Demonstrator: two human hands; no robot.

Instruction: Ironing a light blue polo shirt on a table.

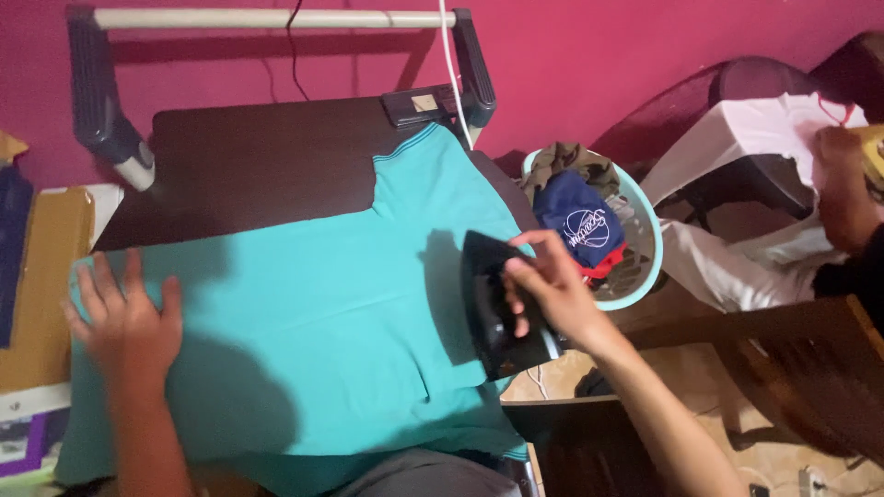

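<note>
A grey fold of cloth (419, 474) is seen nearest the camera, at the bottom edge, just below the hem of a turquoise shirt (313, 322) that is spread flat over a dark brown table (249, 161). The left hand (124, 317) is laid flat on the left end of the shirt, palm down and fingers spread, with nothing grasped. The right hand (548, 290) is closed around the handle of a black iron (493, 308), which is held tilted at the right edge of the shirt, its point directed away from the camera. A shadow is cast on the cloth beside the iron. The shirt's sleeve is stretched up towards a grey-and-white rail (267, 18) fixed at the far side of the table, against a magenta wall (599, 55). Just right of the table, a pale turquoise laundry basket (645, 239) is filled with crumpled clothes, a navy garment (575, 216) uppermost. Farther right, white cloth (755, 138) is draped over a dark chair, and another person's hand (843, 179) is rested on it.
</note>
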